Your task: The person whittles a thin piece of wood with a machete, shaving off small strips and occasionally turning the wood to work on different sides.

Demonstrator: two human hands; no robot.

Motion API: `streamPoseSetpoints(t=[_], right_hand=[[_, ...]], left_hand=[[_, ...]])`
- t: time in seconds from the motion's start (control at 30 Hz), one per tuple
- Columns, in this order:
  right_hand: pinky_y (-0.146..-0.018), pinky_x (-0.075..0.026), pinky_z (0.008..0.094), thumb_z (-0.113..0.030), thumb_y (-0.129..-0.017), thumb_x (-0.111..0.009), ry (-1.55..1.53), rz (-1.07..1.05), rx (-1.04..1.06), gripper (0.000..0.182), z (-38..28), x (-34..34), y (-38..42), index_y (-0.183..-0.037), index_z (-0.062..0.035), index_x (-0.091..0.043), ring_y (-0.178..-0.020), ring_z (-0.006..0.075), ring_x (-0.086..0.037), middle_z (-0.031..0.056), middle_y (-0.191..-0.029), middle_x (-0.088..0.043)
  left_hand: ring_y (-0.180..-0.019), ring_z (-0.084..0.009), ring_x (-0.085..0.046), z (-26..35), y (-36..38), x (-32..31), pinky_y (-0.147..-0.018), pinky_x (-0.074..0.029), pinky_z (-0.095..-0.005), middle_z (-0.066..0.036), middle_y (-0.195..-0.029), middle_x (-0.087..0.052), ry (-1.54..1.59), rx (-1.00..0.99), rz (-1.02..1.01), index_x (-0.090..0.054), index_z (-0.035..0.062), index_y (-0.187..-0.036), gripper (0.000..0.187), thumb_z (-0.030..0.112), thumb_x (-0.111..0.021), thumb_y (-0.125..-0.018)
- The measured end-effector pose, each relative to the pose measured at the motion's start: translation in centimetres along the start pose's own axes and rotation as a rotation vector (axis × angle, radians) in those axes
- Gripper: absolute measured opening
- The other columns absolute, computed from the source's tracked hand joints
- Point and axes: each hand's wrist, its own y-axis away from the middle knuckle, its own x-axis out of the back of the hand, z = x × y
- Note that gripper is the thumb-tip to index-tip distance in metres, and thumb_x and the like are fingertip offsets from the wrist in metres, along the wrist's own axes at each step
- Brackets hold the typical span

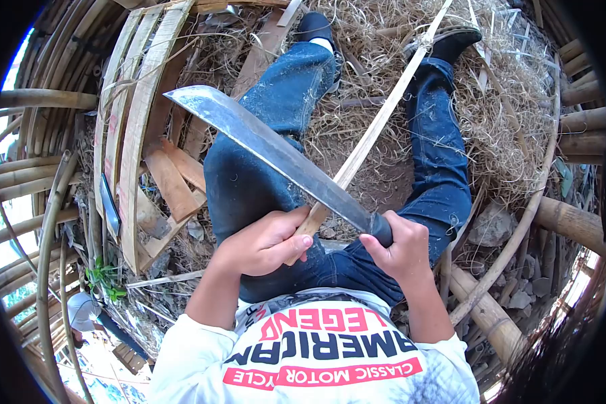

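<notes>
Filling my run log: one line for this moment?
left hand: grips bamboo strip | right hand: holds big knife | blade across strip

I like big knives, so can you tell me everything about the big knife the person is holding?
The big knife has a long, broad blade of grey metal, dull and scuffed, with a paler cutting edge and a blunt, slanted tip. It lies slantwise, tip toward the upper left above the person's knee, handle down to the right. The right hand is closed around the handle, hiding it. The blade crosses and rests against a thin bamboo strip, which the left hand grips at its near end.
</notes>
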Motion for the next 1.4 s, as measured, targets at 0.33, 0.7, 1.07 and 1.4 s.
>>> streamPoseSetpoints(t=[0.33, 0.7, 1.07, 1.4], right_hand=[[-0.049, -0.043, 0.0387, -0.047, -0.079, -0.071, 0.000, 0.030, 0.004, 0.047, -0.5, 0.1, 0.5, -0.068, -0.0035, -0.057, -0.052, 0.0335, -0.058, 0.0138, -0.054, -0.051], [-0.046, -0.045, 0.0371, -0.051, -0.072, -0.076, 0.095, 0.024, 0.105, 0.051, 0.0, -0.2, 0.4, -0.065, -0.0069, -0.054, -0.049, 0.0294, -0.060, 0.0103, -0.056, -0.055], [-0.051, -0.043, 0.0402, -0.050, -0.073, -0.074, 0.093, 0.034, 0.052, 0.049, 0.6, -0.2, 1.0, -0.068, -0.0046, -0.055, -0.054, 0.0348, -0.058, 0.0128, -0.058, -0.052], [-0.048, -0.045, 0.0385, -0.048, -0.075, -0.075, 0.080, 0.107, -0.007, 0.046, 3.2, 0.6, 1.1, -0.069, -0.0058, -0.057, -0.051, 0.0333, -0.060, 0.0124, -0.055, -0.055]], left_hand=[[-0.056, -0.0154, -0.054, -0.2, 0.1, -0.2, -0.054, -0.045, -0.0310, -0.005, -0.068, -0.055, -0.063, 0.000, 0.021, -0.052, -0.0028, -0.100, 0.032, 0.029, -0.047, -0.100], [-0.056, -0.0138, -0.051, 0.0, -0.2, 0.0, -0.053, -0.043, -0.0300, -0.004, -0.064, -0.050, -0.060, 0.012, 0.002, -0.050, -0.0064, -0.103, 0.033, 0.026, -0.046, -0.099], [-0.055, -0.0127, -0.049, -0.3, -0.2, -0.6, -0.053, -0.042, -0.0295, -0.003, -0.064, -0.049, -0.081, -0.016, 0.009, -0.049, -0.0043, -0.100, 0.031, 0.027, -0.046, -0.100], [-0.051, -0.0153, -0.051, 0.5, -0.2, -0.4, -0.049, -0.041, -0.0303, -0.004, -0.061, -0.050, -0.068, -0.003, -0.007, -0.048, 0.0005, -0.094, 0.027, 0.027, -0.047, -0.099]])
